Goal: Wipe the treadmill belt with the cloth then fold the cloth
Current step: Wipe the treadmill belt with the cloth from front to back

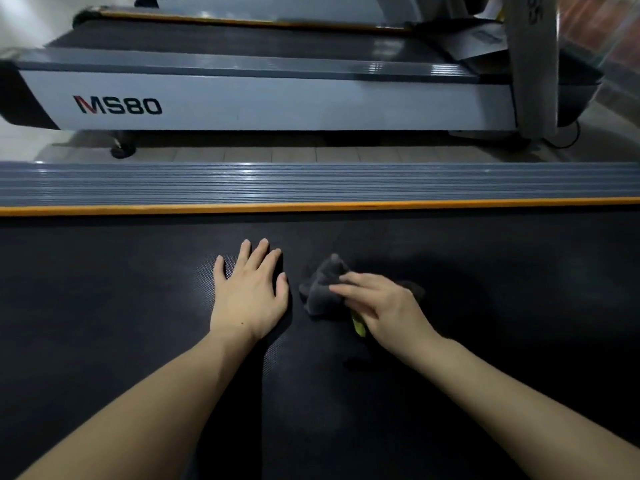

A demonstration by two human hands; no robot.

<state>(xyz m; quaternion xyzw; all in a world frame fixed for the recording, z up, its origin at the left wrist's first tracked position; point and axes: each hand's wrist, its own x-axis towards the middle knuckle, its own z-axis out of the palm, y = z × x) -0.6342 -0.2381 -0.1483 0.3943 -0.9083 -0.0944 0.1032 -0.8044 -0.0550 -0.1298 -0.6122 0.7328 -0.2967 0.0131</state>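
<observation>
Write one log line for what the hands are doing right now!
left hand: flat on treadmill belt | right hand: holds grey cloth on belt | cloth: bunched, unfolded

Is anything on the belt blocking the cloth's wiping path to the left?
Yes: the left hand lies flat on the treadmill belt just left of the cloth, which the right hand holds bunched. Rightward, nothing visible blocks it.
</observation>
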